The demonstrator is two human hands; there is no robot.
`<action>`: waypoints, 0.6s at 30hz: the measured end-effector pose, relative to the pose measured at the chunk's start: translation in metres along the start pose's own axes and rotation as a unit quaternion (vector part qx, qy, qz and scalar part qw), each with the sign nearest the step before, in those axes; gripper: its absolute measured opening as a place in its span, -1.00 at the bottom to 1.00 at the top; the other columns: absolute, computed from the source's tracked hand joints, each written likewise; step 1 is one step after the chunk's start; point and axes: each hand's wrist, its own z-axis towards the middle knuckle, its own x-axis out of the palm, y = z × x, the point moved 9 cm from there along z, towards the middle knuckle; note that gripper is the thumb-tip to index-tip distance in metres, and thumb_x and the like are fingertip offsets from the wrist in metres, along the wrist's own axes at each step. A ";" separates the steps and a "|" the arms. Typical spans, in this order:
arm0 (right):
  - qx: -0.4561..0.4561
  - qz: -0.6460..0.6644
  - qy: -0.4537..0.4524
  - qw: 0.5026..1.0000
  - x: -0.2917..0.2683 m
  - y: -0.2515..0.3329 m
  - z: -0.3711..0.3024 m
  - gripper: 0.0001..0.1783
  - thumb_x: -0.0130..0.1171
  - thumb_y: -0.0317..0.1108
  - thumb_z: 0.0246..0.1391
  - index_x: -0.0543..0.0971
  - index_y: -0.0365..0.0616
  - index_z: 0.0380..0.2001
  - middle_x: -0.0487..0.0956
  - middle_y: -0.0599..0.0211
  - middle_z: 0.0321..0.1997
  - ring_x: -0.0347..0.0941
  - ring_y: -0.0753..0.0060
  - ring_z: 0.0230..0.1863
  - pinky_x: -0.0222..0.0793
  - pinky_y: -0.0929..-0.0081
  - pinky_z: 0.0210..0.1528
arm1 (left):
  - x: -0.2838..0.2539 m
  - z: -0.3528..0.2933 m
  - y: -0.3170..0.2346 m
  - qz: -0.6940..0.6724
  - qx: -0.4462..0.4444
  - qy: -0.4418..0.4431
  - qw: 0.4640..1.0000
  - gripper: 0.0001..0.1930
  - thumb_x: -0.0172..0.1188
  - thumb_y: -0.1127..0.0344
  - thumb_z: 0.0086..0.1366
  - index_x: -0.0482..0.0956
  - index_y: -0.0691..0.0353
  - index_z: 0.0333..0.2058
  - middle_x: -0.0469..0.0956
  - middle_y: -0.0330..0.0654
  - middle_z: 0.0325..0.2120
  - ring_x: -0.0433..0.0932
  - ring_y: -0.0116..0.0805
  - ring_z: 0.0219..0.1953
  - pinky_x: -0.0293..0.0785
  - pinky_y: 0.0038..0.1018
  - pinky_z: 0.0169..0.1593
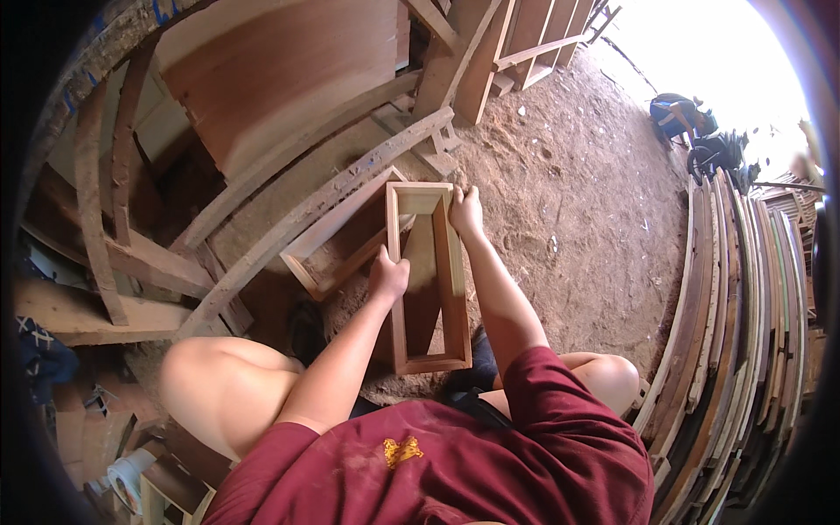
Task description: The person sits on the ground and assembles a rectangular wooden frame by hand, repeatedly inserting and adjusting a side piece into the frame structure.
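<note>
A long, narrow wooden drawer box (453, 297) stands between my knees, its open side facing up toward me. My left hand (388, 276) is closed over its left wall, about halfway along. Near the far right corner, my right hand (466, 210) grips the right wall, fingers wrapped round the edge. Light and shadow split the inside of the box diagonally. Just beyond my left hand a second wooden box (306, 276) lies tilted on the ground, partly hidden behind the first.
Curved wooden beams (324, 206) and a large wooden panel (289, 79) stand at the left. Long planks (700, 350) are piled at the right. Dusty ground (577, 201) lies between, with a wooden shelf frame (534, 44) and a motorcycle (704, 157) farther off.
</note>
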 end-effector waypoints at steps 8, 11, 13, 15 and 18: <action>0.011 -0.004 -0.008 1.000 0.008 0.009 0.016 -0.52 -0.05 -0.05 0.28 0.35 -0.33 -0.06 0.52 -0.39 -0.09 0.44 -0.35 -0.01 0.33 0.00 0.03 | 0.006 0.012 0.015 -0.023 0.005 -0.013 1.000 -0.26 0.06 0.22 0.07 0.22 0.57 0.20 0.44 0.39 0.01 0.45 0.19 0.10 0.37 -0.20 0.18; 0.018 0.006 0.020 1.000 0.000 0.005 -0.022 -0.52 -0.05 -0.06 0.27 0.34 -0.33 -0.05 0.53 -0.36 -0.10 0.45 -0.34 -0.01 0.33 0.01 0.03 | 0.002 0.011 0.017 -0.029 -0.005 -0.007 1.000 -0.29 0.06 0.23 0.06 0.25 0.59 0.16 0.46 0.40 -0.02 0.46 0.20 0.08 0.37 -0.19 0.18; 0.035 -0.017 0.031 0.999 -0.006 -0.009 -0.025 -0.50 -0.05 -0.07 0.27 0.32 -0.31 0.03 0.54 -0.34 -0.08 0.45 -0.31 0.02 0.33 0.00 0.06 | -0.002 0.002 0.002 -0.029 0.000 -0.009 1.000 -0.31 0.06 0.23 0.06 0.27 0.61 0.13 0.46 0.41 -0.03 0.47 0.20 0.07 0.38 -0.19 0.17; -0.006 -0.016 -0.004 1.000 -0.003 0.000 -0.016 -0.57 -0.04 -0.06 0.27 0.38 -0.29 -0.14 0.55 -0.29 -0.18 0.47 -0.32 -0.08 0.35 0.00 -0.04 | 0.001 0.006 0.008 -0.033 0.013 -0.021 0.999 -0.33 0.06 0.23 0.07 0.29 0.60 0.12 0.46 0.40 -0.03 0.47 0.21 0.06 0.38 -0.18 0.17; -0.025 -0.049 -0.007 0.998 0.005 0.028 0.010 -0.58 -0.04 -0.06 0.27 0.39 -0.26 -0.12 0.55 -0.28 -0.14 0.46 -0.31 -0.06 0.35 -0.03 -0.02 | -0.003 0.005 0.006 -0.016 -0.001 -0.014 1.000 -0.35 0.07 0.23 0.06 0.31 0.60 0.09 0.46 0.40 -0.03 0.47 0.21 0.06 0.38 -0.18 0.16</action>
